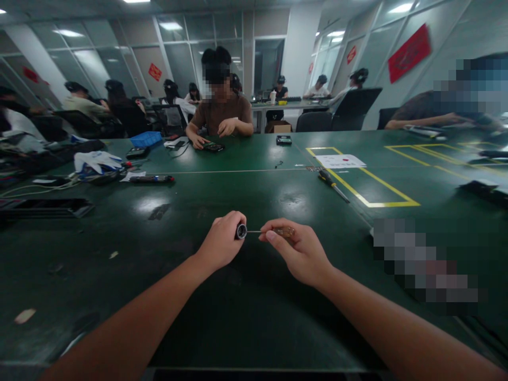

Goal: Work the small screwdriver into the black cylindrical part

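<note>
My left hand point(225, 236) is wrapped round a dark cylindrical part point(240, 231) with a round, metal-rimmed open end facing me. The rest of that part is hidden in my fingers. My right hand point(305, 248) grips a screwdriver point(283, 232) by its amber see-through handle, thumb on the near side. Its thin shaft runs level to the left and meets the side of the cylindrical part; whether the tip sits in a screw cannot be made out. Both hands are just above the green table point(254, 307).
Beyond my right hand lies a yellow-and-black screwdriver point(333, 185) beside a paper sign point(341, 161) and yellow tape outlines. To the left are a black pen-like tool point(152, 179), white gloves point(97, 161) and a blue tray point(146, 139). A person point(220, 111) works across the table.
</note>
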`<state>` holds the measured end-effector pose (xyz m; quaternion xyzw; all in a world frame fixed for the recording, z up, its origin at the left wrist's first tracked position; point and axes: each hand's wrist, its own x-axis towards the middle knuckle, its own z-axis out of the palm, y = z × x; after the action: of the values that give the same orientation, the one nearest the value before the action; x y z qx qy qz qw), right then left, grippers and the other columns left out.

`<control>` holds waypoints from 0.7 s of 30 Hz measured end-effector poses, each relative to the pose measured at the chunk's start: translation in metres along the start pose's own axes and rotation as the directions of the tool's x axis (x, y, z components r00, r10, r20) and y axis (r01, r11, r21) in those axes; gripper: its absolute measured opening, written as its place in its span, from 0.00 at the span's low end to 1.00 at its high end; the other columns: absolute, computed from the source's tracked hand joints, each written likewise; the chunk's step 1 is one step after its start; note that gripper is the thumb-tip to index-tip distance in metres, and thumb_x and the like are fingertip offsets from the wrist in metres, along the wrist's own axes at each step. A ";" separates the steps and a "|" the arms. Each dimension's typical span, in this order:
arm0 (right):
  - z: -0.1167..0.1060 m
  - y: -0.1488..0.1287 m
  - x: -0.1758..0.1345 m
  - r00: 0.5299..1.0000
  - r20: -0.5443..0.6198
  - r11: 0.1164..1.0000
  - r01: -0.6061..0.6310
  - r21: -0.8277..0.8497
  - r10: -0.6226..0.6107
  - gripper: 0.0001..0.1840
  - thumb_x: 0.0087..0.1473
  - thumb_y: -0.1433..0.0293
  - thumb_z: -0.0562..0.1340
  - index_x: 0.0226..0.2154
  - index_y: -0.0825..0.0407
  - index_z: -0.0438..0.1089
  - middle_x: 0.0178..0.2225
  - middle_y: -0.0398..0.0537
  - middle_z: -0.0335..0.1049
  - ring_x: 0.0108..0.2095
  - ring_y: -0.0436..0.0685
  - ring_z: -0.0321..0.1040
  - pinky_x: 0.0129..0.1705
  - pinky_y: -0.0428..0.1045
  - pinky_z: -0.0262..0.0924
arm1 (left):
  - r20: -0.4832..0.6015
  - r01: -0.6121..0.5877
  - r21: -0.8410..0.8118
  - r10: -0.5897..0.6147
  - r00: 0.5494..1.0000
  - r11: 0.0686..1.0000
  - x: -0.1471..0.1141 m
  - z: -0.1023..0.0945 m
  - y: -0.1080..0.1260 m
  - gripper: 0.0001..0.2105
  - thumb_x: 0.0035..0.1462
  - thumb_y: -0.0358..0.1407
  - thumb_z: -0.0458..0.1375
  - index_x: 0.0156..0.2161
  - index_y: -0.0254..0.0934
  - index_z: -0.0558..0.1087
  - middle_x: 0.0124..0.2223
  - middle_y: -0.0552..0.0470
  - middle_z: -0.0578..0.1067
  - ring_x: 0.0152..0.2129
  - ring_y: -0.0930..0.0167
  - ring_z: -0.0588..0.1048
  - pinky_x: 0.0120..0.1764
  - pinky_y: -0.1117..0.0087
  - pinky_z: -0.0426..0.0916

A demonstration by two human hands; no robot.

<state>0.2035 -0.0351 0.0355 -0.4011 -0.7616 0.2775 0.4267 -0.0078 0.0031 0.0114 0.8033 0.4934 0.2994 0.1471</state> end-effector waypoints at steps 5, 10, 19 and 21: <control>0.000 0.000 0.000 1.000 0.000 1.000 0.012 0.008 -0.012 0.08 0.65 0.65 0.60 0.42 0.47 0.75 0.34 0.44 0.81 0.34 0.55 0.79 0.38 0.49 0.67 | -0.005 -0.002 -0.001 0.002 1.000 1.000 0.000 0.000 0.000 0.06 0.57 0.25 0.55 0.37 0.38 0.66 0.35 0.54 0.71 0.32 0.69 0.70 0.39 0.65 0.62; 0.000 -0.001 0.001 1.000 0.016 1.000 0.005 -0.012 -0.005 0.09 0.65 0.65 0.60 0.41 0.48 0.76 0.34 0.44 0.81 0.35 0.55 0.79 0.38 0.50 0.67 | -0.006 -0.014 0.001 0.014 1.000 1.000 0.000 0.000 -0.001 0.07 0.56 0.24 0.55 0.37 0.38 0.66 0.35 0.54 0.72 0.32 0.69 0.70 0.38 0.66 0.61; 0.000 -0.001 0.000 1.000 0.014 1.000 0.002 0.006 -0.002 0.09 0.65 0.65 0.60 0.42 0.48 0.75 0.35 0.44 0.81 0.35 0.55 0.79 0.39 0.50 0.68 | -0.007 -0.006 0.000 0.006 1.000 1.000 0.000 0.001 -0.001 0.06 0.57 0.25 0.55 0.36 0.38 0.66 0.35 0.54 0.72 0.32 0.69 0.70 0.38 0.66 0.61; 0.000 -0.002 0.000 1.000 0.019 1.000 -0.003 -0.006 0.003 0.09 0.65 0.65 0.60 0.41 0.48 0.75 0.34 0.44 0.81 0.35 0.55 0.78 0.38 0.50 0.67 | -0.005 -0.002 0.000 0.002 1.000 1.000 0.000 0.001 0.000 0.06 0.57 0.25 0.55 0.36 0.38 0.66 0.35 0.54 0.72 0.32 0.69 0.70 0.38 0.66 0.62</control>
<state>0.2029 -0.0359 0.0368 -0.4008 -0.7659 0.2797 0.4178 -0.0078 0.0031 0.0106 0.8030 0.4931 0.3014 0.1455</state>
